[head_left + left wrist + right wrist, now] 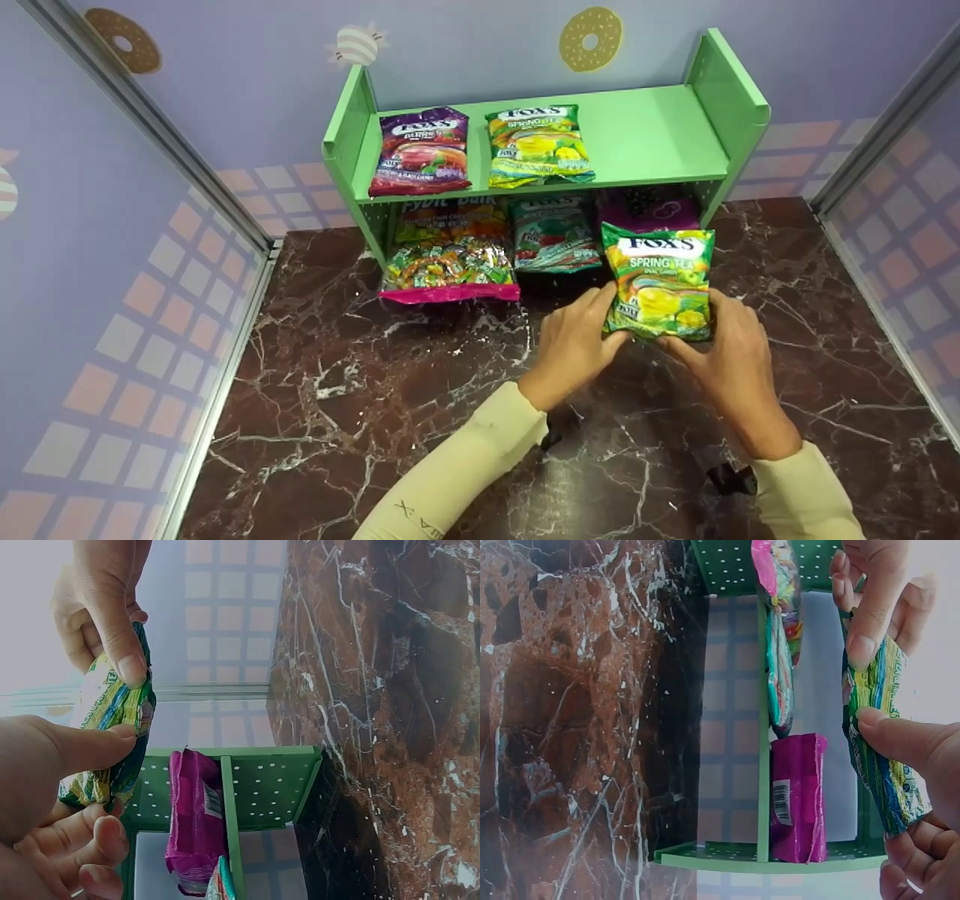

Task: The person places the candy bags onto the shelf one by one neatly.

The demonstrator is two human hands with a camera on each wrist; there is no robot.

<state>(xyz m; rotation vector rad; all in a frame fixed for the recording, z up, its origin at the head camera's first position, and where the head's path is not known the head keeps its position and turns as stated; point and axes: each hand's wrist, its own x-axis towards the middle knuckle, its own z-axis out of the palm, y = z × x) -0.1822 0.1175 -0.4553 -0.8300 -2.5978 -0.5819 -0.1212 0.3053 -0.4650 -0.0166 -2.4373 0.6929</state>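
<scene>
Both hands hold up a green and yellow Fox's Spring Tea candy bag (660,289), its printed front facing up in the head view. My left hand (574,341) grips the bag's left edge and my right hand (739,360) grips its right edge. In the wrist views each thumb presses the bag's lower edge, with fingers curled behind it. The bag is in front of the right end of a green shelf (652,135), partly covering a magenta bag (679,214) on the lower tier. Another Spring Tea bag (536,146) lies on the top tier.
A purple Fox's Berries bag (421,154) lies at the top tier's left. Below are a pink-edged bag of wrapped candies (450,259) and a teal Fox's bag (556,236). The shelf stands on a dark marbled surface (420,390) between patterned side walls (135,300).
</scene>
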